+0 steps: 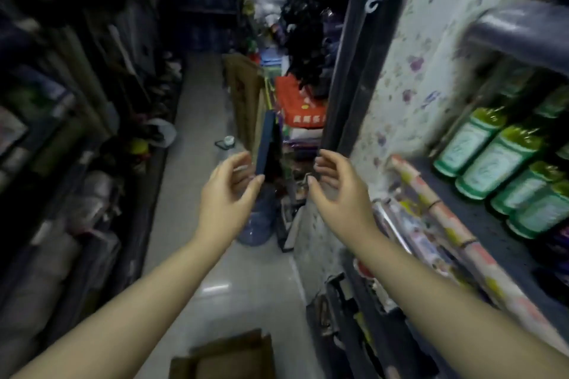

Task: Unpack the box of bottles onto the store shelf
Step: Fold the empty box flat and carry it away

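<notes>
Down a dim, blurred shop aisle, the left hand (229,191) is raised over the floor (197,181), fingers loosely curled and spread, gripping nothing. Below it at the bottom edge sits the open cardboard box (228,357); its contents cannot be made out. The right hand (334,184) hovers close beside the left, likewise half-open and empty. Further right, green bottles (498,163) lie in rows on the shelf (480,234), behind rolls of patterned wrapping paper (431,203).
</notes>
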The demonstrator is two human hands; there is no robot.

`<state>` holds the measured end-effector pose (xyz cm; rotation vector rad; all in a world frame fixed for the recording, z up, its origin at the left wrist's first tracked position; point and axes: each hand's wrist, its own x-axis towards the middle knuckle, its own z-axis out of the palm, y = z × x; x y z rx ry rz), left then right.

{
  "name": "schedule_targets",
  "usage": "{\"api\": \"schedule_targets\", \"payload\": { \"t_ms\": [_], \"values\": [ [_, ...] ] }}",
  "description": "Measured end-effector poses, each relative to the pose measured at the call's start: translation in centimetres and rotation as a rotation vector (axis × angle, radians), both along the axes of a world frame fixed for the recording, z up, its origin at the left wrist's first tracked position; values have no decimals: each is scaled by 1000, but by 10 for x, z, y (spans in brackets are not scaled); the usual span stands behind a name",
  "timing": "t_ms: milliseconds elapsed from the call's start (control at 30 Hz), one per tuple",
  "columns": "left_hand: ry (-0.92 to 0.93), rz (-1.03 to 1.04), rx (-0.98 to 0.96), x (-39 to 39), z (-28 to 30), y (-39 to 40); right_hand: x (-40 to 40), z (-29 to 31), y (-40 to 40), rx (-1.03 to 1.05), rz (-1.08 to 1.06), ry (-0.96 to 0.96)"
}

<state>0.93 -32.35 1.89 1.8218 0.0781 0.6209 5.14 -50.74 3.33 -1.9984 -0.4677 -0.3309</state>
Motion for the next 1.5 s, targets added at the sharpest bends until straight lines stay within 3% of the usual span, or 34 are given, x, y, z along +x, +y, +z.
{"api": "schedule_targets", "payload": {
  "t_ms": [267, 567, 867, 1500],
  "values": [
    [213, 281, -33, -86, -122, 51, -37, -127, 60, -62, 217, 206],
    [509, 376, -18, -153, -265, 91, -84, -275, 98, -259, 333, 386],
    [725, 286, 160, -182, -402, 122, -109, -403, 119, -477, 339, 500],
    [999, 288, 221, -166, -602, 120, -95, -608, 102, -486, 84, 769]
  ]
}}
